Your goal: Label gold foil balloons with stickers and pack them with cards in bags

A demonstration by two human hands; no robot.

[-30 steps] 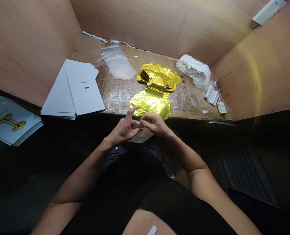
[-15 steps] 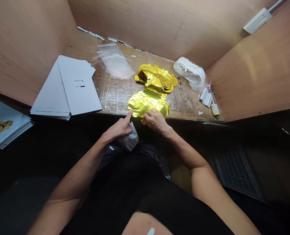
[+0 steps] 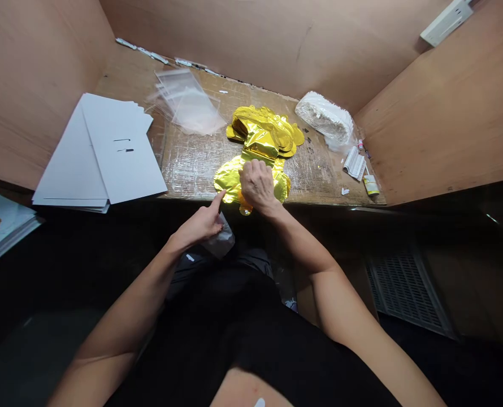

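Note:
A gold foil balloon (image 3: 226, 175) lies flat at the table's front edge, its lower tab hanging slightly over. My right hand (image 3: 257, 183) rests on top of it, knuckles up and fingers curled down against the foil; the fingertips are hidden. At the lower left of the foil, my left hand (image 3: 203, 224) points its index finger onto the balloon's edge. The other left fingers close around a whitish, translucent plastic bag (image 3: 222, 240) below the table edge. Just beyond, a pile of folded gold foil balloons (image 3: 272, 127) sits against the flat one.
White cards (image 3: 126, 169) are stacked at the left, beside clear plastic bags (image 3: 192, 107). A plastic-wrapped white bundle (image 3: 325, 118) stands at the back right, near a small yellow-and-white container (image 3: 371, 185). Wooden panels (image 3: 446, 113) enclose the table.
My right hand has moved from the balloon's front edge up onto its middle. The left hand keeps its bag and its finger on the foil. The view has shifted slightly.

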